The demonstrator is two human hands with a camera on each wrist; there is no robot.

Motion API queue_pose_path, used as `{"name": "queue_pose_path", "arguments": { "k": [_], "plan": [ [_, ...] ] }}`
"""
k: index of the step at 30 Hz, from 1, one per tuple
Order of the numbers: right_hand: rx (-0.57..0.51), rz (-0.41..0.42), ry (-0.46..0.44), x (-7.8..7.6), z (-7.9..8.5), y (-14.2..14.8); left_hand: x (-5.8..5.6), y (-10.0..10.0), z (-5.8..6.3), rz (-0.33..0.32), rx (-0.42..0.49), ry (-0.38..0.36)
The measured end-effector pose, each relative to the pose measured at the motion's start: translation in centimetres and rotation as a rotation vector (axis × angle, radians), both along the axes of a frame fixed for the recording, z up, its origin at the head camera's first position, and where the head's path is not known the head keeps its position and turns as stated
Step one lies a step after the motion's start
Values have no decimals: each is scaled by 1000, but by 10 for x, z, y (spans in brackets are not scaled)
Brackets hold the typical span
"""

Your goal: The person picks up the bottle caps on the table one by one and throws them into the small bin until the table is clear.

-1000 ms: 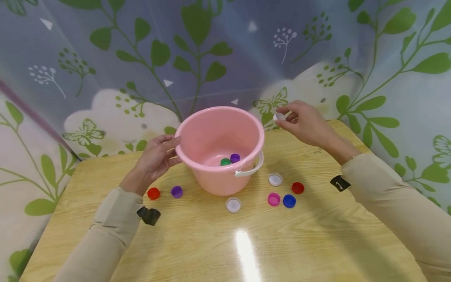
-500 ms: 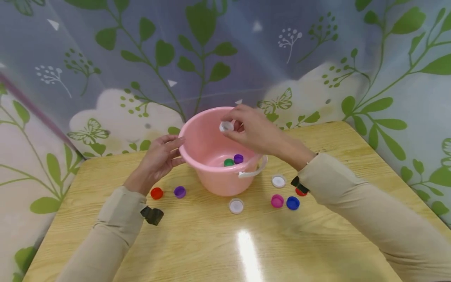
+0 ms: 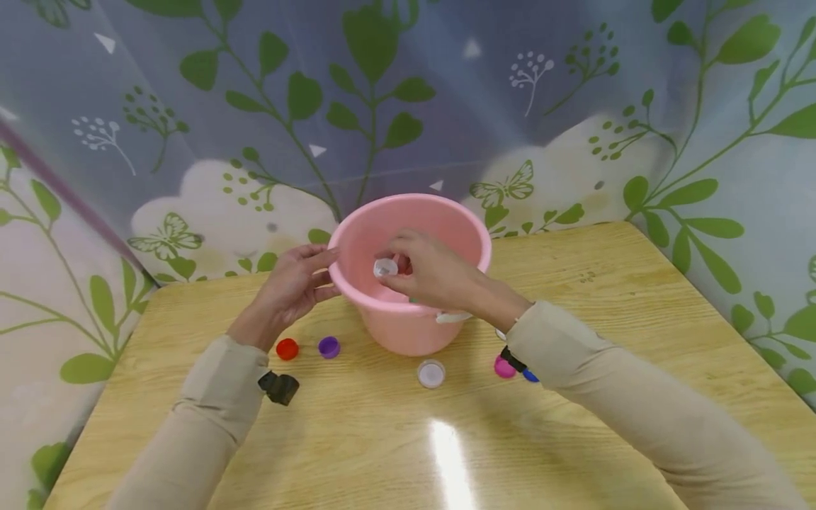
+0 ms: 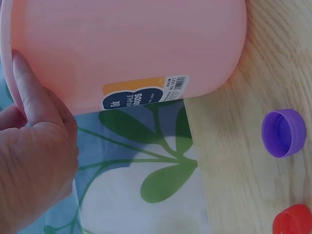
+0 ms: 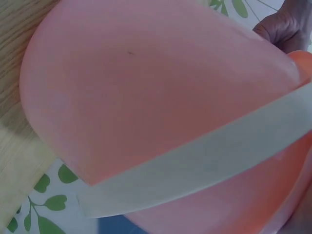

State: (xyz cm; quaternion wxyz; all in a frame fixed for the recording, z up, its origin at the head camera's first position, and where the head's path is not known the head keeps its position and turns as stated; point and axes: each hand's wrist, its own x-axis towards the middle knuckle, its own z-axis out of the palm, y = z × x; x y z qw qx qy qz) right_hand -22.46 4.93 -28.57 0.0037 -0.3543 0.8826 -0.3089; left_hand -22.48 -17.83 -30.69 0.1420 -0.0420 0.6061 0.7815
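Note:
A pink bucket stands upright on the table. My left hand grips its rim on the left side, with fingers lying against the outer wall in the left wrist view. Inside the bucket's mouth, my right hand pinches a whitish bottle cap between thumb and fingers. Only a sliver of a green cap shows below that hand. The right wrist view holds mostly the bucket wall and its white handle; the right hand's fingertips are hidden there.
On the wooden table lie a red cap, a purple cap, a white cap, a pink cap and a blue cap. The right sleeve partly covers the blue one. A leaf-patterned curtain backs the table.
My right hand has carried the whitish cap leftward from beyond the bucket's right side, then down into its mouth. The left hand has stayed on the rim.

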Motion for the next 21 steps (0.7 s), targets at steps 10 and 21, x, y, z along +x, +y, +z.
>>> {"name": "queue_pose_path", "arguments": {
  "k": [10,21],
  "plan": [
    [38,46,-92,-2,-2,0,2,4,5,-16,-92,-23],
    [84,57,-190,-4,1,0,1,5,6,-8,-52,-26]
  ]
}}
